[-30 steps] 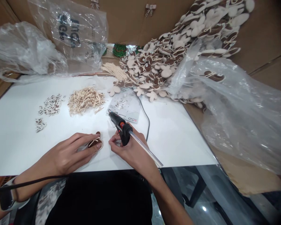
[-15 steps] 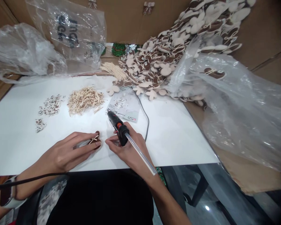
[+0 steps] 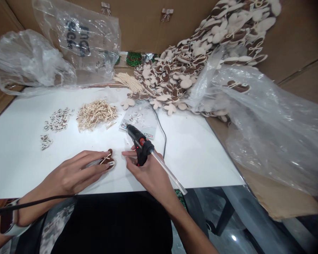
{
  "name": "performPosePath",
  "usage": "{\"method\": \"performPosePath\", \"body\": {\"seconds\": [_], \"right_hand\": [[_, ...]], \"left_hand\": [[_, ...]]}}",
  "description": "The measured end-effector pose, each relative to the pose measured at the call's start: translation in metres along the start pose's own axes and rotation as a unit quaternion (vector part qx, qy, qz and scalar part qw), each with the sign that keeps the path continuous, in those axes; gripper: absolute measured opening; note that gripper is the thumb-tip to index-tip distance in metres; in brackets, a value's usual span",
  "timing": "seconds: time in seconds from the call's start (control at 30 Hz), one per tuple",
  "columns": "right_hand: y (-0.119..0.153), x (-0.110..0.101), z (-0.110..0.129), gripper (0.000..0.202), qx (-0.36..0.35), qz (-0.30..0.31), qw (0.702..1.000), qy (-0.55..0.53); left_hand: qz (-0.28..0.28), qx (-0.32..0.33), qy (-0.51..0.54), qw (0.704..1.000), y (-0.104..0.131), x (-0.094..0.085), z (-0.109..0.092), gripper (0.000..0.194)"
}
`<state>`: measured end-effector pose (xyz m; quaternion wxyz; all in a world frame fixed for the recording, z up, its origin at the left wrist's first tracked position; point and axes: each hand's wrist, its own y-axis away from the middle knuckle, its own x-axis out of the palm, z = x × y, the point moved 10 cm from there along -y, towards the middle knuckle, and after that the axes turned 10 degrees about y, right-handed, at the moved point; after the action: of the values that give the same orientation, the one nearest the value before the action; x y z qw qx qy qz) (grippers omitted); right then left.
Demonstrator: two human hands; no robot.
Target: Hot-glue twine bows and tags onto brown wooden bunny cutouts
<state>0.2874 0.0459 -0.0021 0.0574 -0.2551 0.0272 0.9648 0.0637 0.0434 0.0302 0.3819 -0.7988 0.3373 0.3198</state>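
Note:
My left hand (image 3: 81, 171) rests at the front of the white table, its fingers closed on a small brown felt piece (image 3: 110, 157). A pale string and a little white label show on that piece. In my right hand (image 3: 151, 176) is a black glue gun (image 3: 137, 137), its nozzle pointing up and to the left. A clear glue stick (image 3: 169, 173) sticks out of its back end, over my wrist. The gun is apart from the felt piece, above a printed sheet (image 3: 141, 120).
Behind the left hand lie a heap of short cream strings (image 3: 96, 114) and scattered small labels (image 3: 58, 120). A big pile of brown and cream felt pieces (image 3: 172, 77) rises at the back right. Plastic bags (image 3: 267, 116) flank the table, and a black cable (image 3: 161, 128) runs across it.
My right hand has drawn the glue gun a little to the right, away from the felt piece. The white label on the piece now shows by my left fingertips, which stay in place.

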Motion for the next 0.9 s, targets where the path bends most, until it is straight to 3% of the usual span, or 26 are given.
{"method": "performPosePath", "body": {"seconds": [0.23,0.4,0.7,0.9], "right_hand": [[0.0,-0.001,0.005,0.024,-0.006,0.0,0.999,0.042],[0.001,-0.003,0.008,0.023,-0.014,-0.005,0.999,0.049],[0.002,0.004,0.009,0.017,-0.046,0.004,0.997,0.067],[0.001,0.005,0.014,0.014,-0.064,0.01,0.995,0.072]], "left_hand": [[-0.006,0.003,0.007,1.0,-0.002,0.002,0.0,0.047],[-0.056,0.019,0.01,0.998,-0.008,-0.006,-0.006,0.046],[-0.095,-0.033,-0.05,0.994,-0.01,-0.01,0.005,0.045],[-0.102,-0.039,-0.02,0.994,-0.014,-0.007,0.006,0.046]]}}
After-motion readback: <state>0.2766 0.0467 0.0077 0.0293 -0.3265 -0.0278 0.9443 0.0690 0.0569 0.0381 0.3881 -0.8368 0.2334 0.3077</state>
